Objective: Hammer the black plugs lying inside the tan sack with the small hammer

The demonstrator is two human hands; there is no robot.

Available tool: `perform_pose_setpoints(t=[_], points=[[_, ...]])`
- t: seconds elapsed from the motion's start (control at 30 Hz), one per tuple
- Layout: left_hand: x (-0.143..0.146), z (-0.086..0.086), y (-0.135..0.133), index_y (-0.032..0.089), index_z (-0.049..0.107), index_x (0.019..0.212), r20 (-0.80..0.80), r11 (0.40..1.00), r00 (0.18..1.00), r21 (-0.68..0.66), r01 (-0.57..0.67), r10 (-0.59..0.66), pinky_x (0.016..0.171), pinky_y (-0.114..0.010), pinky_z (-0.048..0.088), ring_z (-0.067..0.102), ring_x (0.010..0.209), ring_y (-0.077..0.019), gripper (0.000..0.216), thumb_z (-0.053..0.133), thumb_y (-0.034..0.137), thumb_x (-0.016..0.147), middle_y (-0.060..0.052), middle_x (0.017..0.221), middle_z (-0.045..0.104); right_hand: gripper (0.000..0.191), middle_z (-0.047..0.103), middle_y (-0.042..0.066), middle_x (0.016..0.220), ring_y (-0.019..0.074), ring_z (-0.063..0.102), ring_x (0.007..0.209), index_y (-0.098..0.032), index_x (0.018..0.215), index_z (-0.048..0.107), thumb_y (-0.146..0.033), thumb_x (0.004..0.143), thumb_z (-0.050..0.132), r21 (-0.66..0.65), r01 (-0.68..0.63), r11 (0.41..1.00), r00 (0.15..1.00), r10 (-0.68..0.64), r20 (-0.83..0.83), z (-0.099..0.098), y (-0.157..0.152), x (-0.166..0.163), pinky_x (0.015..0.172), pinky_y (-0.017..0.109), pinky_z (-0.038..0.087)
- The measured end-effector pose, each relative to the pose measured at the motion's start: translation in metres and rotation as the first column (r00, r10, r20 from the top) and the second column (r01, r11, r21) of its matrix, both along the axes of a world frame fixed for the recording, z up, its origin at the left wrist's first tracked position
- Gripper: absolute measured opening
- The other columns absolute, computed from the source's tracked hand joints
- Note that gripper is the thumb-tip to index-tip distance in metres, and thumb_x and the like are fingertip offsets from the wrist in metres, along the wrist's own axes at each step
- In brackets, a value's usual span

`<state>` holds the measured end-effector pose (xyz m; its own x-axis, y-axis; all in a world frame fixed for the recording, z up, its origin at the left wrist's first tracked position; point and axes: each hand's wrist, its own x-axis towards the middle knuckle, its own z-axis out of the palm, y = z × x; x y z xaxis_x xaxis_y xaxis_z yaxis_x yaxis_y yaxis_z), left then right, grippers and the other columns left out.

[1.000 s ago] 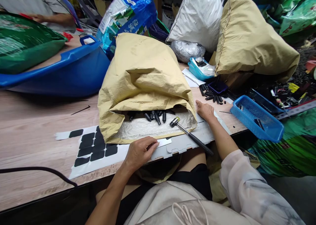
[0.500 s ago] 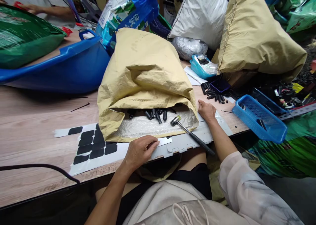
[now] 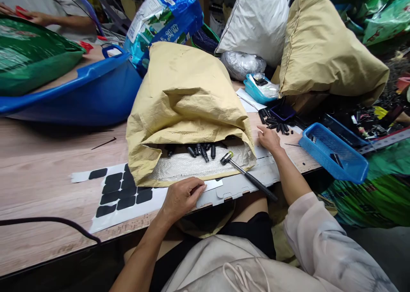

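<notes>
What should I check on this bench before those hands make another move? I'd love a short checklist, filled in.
1. Sack open at the front: ok, black parts show inside.
2. Hammer fully on the table: not ok, its handle sticks out past the edge.
3. Right hand clear of the hammer: ok, there is a gap.
4. Left hand empty: cannot tell, curled fingers at the white strip hide the palm.
</notes>
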<state>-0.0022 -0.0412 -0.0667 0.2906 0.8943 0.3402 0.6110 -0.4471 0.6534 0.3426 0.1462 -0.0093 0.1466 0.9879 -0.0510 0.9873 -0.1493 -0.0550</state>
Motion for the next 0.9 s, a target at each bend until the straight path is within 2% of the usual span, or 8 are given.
perform_pose_setpoints(t=[0.1, 0.2, 0.37, 0.63, 0.8, 0.9], points=[[-0.001, 0.002, 0.0, 0.023, 0.074, 0.086, 0.003, 1.0, 1.0, 0.007, -0.003, 0.003, 0.066, -0.024, 0.051, 0.073, 0.072, -0.0153, 0.022, 0.058, 0.031, 0.098, 0.0, 0.083, 0.079, 0.056, 0.063, 0.003, 0.151, 0.0227, 0.059, 0.137, -0.032, 0.159, 0.049, -0.038, 0.106, 0.031, -0.013, -0.061, 0.998, 0.997, 0.06, -0.048, 0.006, 0.008, -0.001, 0.109, 0.034, 0.048], [-0.001, 0.002, 0.0, 0.023, 0.074, 0.086, -0.005, 1.0, 1.0, 0.01, -0.002, 0.002, 0.065, -0.024, 0.051, 0.073, 0.07, -0.0153, 0.024, 0.057, 0.032, 0.099, 0.0, 0.082, 0.079, 0.053, 0.066, -0.002, 0.147, 0.0212, 0.061, 0.135, -0.037, 0.151, 0.059, -0.033, 0.102, 0.038, -0.062, -0.084, 0.994, 0.995, 0.081, -0.056, 0.008, 0.015, 0.002, 0.108, 0.032, 0.049], [-0.002, -0.001, 0.001, 0.023, 0.074, 0.086, -0.014, 1.0, 1.0, 0.024, -0.005, 0.005, 0.065, -0.024, 0.051, 0.073, 0.071, -0.0155, 0.023, 0.057, 0.033, 0.099, 0.0, 0.082, 0.079, 0.055, 0.074, 0.005, 0.136, 0.0274, 0.066, 0.128, -0.037, 0.146, 0.064, -0.031, 0.093, 0.051, -0.089, -0.008, 0.996, 1.0, 0.008, -0.003, 0.013, 0.017, 0.015, 0.103, 0.039, 0.052], [-0.003, -0.004, 0.001, 0.023, 0.074, 0.086, -0.008, 1.0, 1.0, 0.029, 0.001, -0.001, 0.066, -0.024, 0.051, 0.074, 0.071, -0.0152, 0.023, 0.058, 0.033, 0.099, 0.001, 0.081, 0.079, 0.056, 0.071, 0.0, 0.141, 0.0238, 0.063, 0.133, -0.04, 0.15, 0.06, -0.032, 0.096, 0.046, -0.109, -0.065, 0.992, 0.998, 0.062, -0.022, 0.002, -0.008, 0.008, 0.106, 0.035, 0.05], [-0.003, -0.004, 0.001, 0.023, 0.074, 0.087, -0.006, 1.0, 1.0, 0.031, 0.002, -0.002, 0.066, -0.023, 0.051, 0.074, 0.072, -0.0149, 0.023, 0.058, 0.033, 0.099, 0.001, 0.082, 0.079, 0.058, 0.07, 0.005, 0.142, 0.0281, 0.064, 0.132, -0.034, 0.151, 0.059, -0.029, 0.095, 0.047, -0.099, -0.01, 0.995, 1.0, 0.009, -0.007, 0.012, -0.012, 0.028, 0.107, 0.041, 0.05], [-0.002, -0.003, 0.001, 0.023, 0.074, 0.087, -0.01, 0.999, 1.0, 0.034, 0.003, -0.002, 0.067, -0.023, 0.051, 0.074, 0.072, -0.0149, 0.023, 0.057, 0.033, 0.1, 0.001, 0.082, 0.079, 0.058, 0.071, 0.005, 0.141, 0.0282, 0.065, 0.13, -0.033, 0.152, 0.059, -0.028, 0.095, 0.048, -0.097, -0.033, 0.995, 0.999, 0.031, -0.023, 0.014, -0.013, 0.032, 0.108, 0.041, 0.05]])
